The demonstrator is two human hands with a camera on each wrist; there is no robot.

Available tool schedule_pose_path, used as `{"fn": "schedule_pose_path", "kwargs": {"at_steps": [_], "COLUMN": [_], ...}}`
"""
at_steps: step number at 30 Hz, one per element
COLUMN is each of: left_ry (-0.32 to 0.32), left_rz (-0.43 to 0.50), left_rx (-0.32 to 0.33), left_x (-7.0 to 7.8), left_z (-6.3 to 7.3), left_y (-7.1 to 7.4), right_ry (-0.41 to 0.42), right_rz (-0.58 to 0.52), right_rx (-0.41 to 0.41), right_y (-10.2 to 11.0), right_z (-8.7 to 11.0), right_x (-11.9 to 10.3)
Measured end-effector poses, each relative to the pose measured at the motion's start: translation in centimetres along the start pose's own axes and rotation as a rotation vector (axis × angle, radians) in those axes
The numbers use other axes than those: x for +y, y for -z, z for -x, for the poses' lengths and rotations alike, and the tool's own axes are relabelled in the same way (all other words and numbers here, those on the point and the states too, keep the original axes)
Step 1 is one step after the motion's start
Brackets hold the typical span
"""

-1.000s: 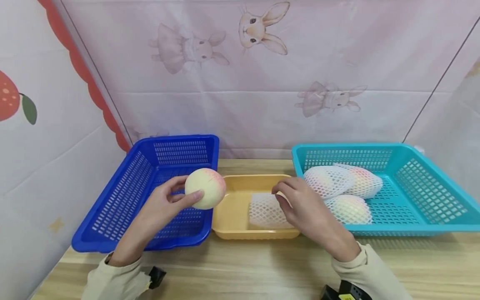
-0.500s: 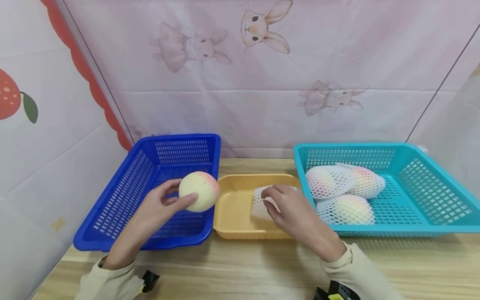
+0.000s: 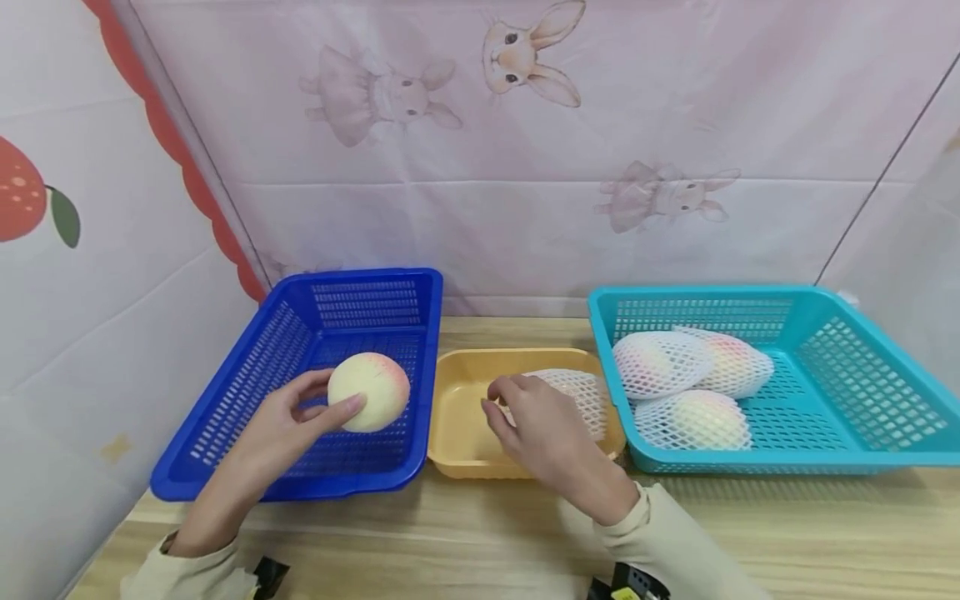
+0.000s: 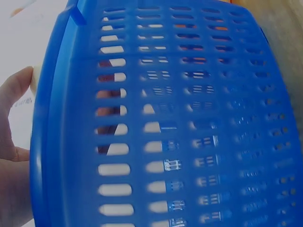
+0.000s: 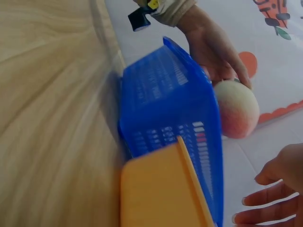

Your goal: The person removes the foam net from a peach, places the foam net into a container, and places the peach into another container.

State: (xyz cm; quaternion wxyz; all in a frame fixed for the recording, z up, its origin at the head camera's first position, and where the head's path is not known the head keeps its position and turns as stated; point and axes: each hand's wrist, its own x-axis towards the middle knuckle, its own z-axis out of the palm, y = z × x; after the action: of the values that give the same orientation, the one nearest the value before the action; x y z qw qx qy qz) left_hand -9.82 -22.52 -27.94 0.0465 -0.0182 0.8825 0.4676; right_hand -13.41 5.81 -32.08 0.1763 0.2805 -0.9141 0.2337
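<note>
My left hand (image 3: 281, 429) holds a pale yellow peach (image 3: 371, 392) with a pink blush, thumb in front, over the blue basket (image 3: 163, 479). In the left wrist view the basket's wall (image 4: 75, 142) covers most of the hand (image 4: 14, 184) and peach. Over the yellow tray (image 3: 457, 425) is my right hand (image 3: 551, 429), fingers loosely bent, nothing visible between them. A white foam net sleeve (image 3: 585, 396) lies in that tray, partly behind this hand. The right wrist view shows the right hand's fingers (image 5: 265, 194) apart and bare, and the peach (image 5: 236, 109) beyond.
On the right a turquoise basket (image 3: 825, 458) contains three peaches in white foam nets, one being the front netted peach (image 3: 705, 421). The yellow tray stands between both baskets on the wooden table (image 3: 450, 542). A fabric wall (image 3: 510, 225) rises behind them.
The left hand has moved left and slightly down with the peach, farther over the blue basket. My right hand has shifted left across the yellow tray, uncovering more of the foam net.
</note>
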Motion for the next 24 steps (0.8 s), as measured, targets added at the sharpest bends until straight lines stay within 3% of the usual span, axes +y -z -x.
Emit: {"fn": "schedule_pose_path", "kwargs": {"at_steps": [5, 10, 24], "left_ry": [0.02, 0.049, 0.055], "left_rz": [-0.023, -0.034, -0.055], "left_rx": [0.009, 0.01, 0.014], "left_x": [-0.5, -0.9, -1.6], "left_z": [0.1, 0.2, 0.1], "left_y": [0.3, 0.4, 0.8], "right_ry": [0.02, 0.02, -0.117], "right_rz": [0.06, 0.145, 0.158], "right_rx": [0.012, -0.049, -0.13], "right_y": [-1.6, -2.9, -4.6], "right_z": [-0.3, -0.4, -1.5], "right_x": [-1.5, -2.9, -5.1]}}
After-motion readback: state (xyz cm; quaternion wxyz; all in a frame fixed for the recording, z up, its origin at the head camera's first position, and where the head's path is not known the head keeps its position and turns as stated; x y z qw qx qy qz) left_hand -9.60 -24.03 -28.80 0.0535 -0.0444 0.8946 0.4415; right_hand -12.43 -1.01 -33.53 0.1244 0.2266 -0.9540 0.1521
